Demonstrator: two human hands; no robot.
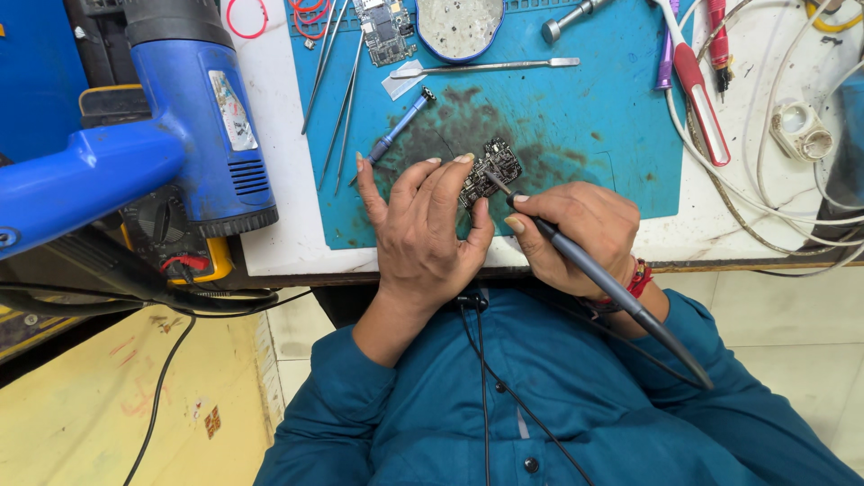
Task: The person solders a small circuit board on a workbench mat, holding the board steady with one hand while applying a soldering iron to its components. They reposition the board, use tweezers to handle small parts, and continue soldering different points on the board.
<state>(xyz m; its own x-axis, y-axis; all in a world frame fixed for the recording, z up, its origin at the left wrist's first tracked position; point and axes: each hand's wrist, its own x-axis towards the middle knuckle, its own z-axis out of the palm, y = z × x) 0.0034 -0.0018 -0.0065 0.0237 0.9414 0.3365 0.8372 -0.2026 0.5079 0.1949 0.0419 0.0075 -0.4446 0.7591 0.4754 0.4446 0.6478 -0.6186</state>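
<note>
At the near edge of a white tabletop (279,243), on a teal rubber work mat (594,117) stained with a dark scorch patch, a person in a teal shirt worked over a small black printed circuit board (489,171). The left hand (421,225) lay flat-fingered on the mat, its fingertips and thumb pinching the board's left and lower edges, so its grip was clasped on the board. The right hand (576,229), at three o'clock from the left, grasped a slim grey pen-shaped soldering iron (598,274) like a pencil, its fine tip touching the board's lower right part. A red thread bracelet (639,279) circled that wrist.

At eleven o'clock from the board lay a small blue-handled screwdriver (400,129), just beside the left fingertips. Farther out at eleven o'clock were thin steel tweezers (335,81). At twelve o'clock lay a flat steel spatula tool (490,66), with a second green circuit board (385,31) and a round metal dish (459,25) beyond it. At two o'clock, well apart, sat a red-and-white handled tool (702,103) among tangled white cables (765,180). At nine o'clock, off the mat, a large blue heat gun (180,126) stood over a yellow multimeter (180,243).
</note>
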